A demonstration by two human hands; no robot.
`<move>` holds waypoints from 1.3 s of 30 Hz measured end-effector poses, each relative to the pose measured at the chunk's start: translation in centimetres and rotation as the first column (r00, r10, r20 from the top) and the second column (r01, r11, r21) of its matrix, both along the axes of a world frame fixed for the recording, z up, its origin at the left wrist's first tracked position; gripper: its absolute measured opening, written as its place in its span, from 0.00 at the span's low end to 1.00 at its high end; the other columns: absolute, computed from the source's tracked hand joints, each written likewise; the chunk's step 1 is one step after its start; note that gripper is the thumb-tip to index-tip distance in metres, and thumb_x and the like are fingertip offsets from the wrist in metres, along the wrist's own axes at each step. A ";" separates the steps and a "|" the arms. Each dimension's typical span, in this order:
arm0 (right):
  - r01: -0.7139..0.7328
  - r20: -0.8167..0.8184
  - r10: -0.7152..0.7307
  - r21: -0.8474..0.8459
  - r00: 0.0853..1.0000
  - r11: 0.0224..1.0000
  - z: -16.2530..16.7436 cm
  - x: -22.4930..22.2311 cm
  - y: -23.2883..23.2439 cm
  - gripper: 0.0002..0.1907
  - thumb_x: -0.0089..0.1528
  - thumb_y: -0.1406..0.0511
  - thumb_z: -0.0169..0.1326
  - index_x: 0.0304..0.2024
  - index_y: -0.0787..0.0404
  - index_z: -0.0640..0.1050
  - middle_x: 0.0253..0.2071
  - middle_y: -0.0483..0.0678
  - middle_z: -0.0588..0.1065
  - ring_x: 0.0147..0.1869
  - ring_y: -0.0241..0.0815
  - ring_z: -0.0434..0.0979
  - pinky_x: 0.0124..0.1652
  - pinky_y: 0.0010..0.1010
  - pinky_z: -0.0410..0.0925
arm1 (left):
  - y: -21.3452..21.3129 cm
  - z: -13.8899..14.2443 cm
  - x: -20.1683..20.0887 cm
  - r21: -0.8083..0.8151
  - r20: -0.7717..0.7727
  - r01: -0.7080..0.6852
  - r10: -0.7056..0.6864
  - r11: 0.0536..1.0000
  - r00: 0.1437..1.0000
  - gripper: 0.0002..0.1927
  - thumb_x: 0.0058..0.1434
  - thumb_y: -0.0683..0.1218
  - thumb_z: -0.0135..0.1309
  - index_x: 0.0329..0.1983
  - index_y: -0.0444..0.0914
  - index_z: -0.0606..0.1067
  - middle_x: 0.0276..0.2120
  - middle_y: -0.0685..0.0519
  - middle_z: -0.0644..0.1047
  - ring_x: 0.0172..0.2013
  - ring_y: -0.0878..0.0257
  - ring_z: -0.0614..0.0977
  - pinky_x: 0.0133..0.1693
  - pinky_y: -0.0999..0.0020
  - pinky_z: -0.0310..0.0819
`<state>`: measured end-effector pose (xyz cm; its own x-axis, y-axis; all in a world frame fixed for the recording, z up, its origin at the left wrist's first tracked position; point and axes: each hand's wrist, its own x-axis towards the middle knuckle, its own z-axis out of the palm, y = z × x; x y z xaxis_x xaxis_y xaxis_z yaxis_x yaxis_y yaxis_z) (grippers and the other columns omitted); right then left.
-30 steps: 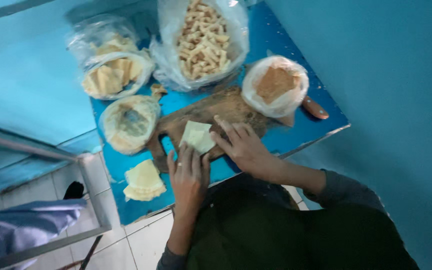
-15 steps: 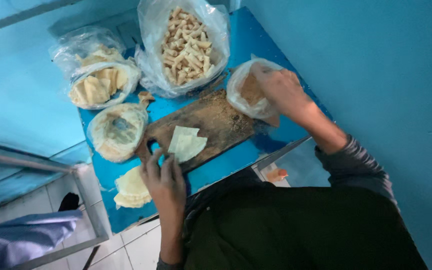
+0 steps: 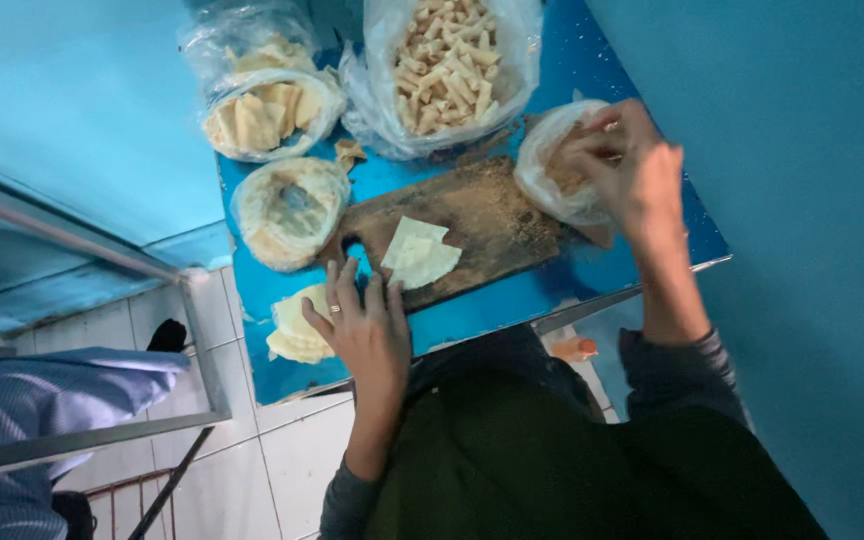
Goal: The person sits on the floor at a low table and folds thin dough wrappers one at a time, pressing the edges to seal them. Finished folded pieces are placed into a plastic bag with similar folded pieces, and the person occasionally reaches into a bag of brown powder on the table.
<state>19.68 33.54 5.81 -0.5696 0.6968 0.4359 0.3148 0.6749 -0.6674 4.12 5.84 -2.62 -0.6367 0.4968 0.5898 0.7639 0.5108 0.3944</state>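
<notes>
A pale square dough wrapper (image 3: 418,254) lies on a brown wooden cutting board (image 3: 492,215) on the blue table. My left hand (image 3: 364,325), with a ring on one finger, rests flat with fingers spread at the board's near edge, just beside the wrapper. My right hand (image 3: 630,168) is over a bowl lined with a plastic bag that holds brown filling (image 3: 560,175). Its fingertips are bunched down into the filling; whether they hold any is hidden.
A stack of wrappers (image 3: 297,325) lies left of my left hand. Behind the board stand a bag of rolled pastry sticks (image 3: 447,65), a bag of folded pieces (image 3: 262,105) and a bagged bowl (image 3: 287,205). A blue wall (image 3: 812,150) stands right; tiled floor and a metal rail (image 3: 102,250) lie left.
My right hand left the wrapper on the board and moved right to the filling bowl, then dipped its fingers in. My left hand stayed at the board's near edge.
</notes>
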 end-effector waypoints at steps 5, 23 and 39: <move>-0.441 0.008 0.441 0.022 0.898 0.897 -3.8 -5.7 -7.8 0.07 0.59 0.64 0.65 0.38 0.57 0.84 0.45 0.47 0.79 0.45 0.42 0.82 0.43 0.31 0.74 | 0.3 -0.8 0.2 0.011 -0.027 -0.009 0.009 1.000 1.000 0.07 0.66 0.45 0.60 0.44 0.38 0.81 0.57 0.47 0.76 0.66 0.47 0.71 0.66 0.32 0.47; -0.323 0.098 0.308 0.341 0.946 0.883 -5.2 -4.8 -10.4 0.18 0.65 0.68 0.57 0.58 0.56 0.74 0.49 0.47 0.80 0.53 0.52 0.79 0.50 0.42 0.72 | 1.5 -0.4 0.7 0.025 -0.027 -0.003 0.003 1.000 1.000 0.03 0.62 0.42 0.59 0.37 0.38 0.77 0.48 0.52 0.78 0.57 0.54 0.76 0.65 0.36 0.51; -0.413 -0.179 0.372 -0.400 0.911 0.818 -6.5 -5.8 -11.2 0.21 0.63 0.72 0.57 0.58 0.61 0.70 0.44 0.49 0.80 0.47 0.38 0.84 0.45 0.30 0.77 | 1.8 0.0 0.8 0.181 0.068 0.183 -0.198 0.966 0.978 0.07 0.66 0.38 0.56 0.47 0.34 0.77 0.39 0.47 0.78 0.44 0.50 0.79 0.58 0.50 0.67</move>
<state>13.85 22.30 -0.70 -0.8074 0.5493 0.2154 0.0093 0.3769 -0.9262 4.95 7.66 -2.57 -0.5911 0.5092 0.6255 0.8007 0.2771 0.5311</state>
